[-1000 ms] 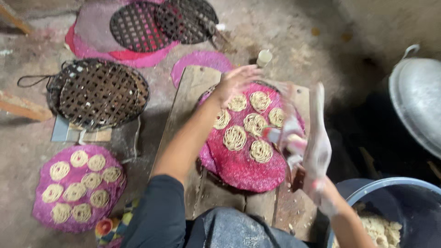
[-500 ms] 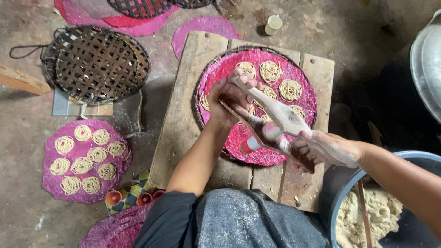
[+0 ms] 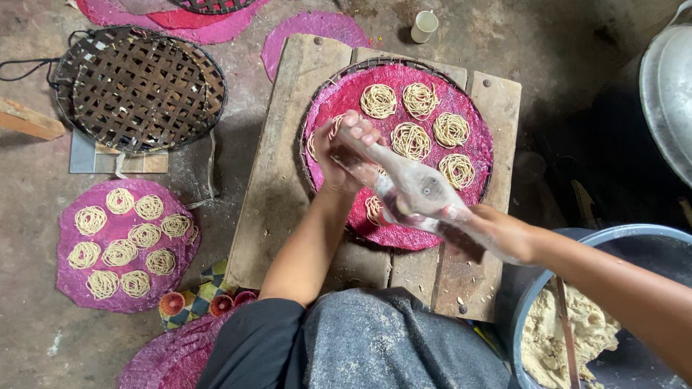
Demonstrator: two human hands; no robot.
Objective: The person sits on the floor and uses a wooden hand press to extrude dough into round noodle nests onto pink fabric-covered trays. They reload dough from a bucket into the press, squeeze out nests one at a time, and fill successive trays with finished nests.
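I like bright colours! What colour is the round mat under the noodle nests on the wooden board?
Bright pink mat, seen in the head view.

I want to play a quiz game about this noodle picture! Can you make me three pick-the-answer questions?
1. Where does the round pink woven mat under the hands lie?
A on a wooden board
B in the bucket
C on a chair

2. How many noodle coils lie on the smaller pink mat on the floor?
A three
B nine
C twenty

3. The wooden noodle press is
A lying alone
B gripped by both hands
C hanging up

Answers: 1 A, planks show round it; 2 B, nine coils count; 3 B, left hand and right hand grip it.
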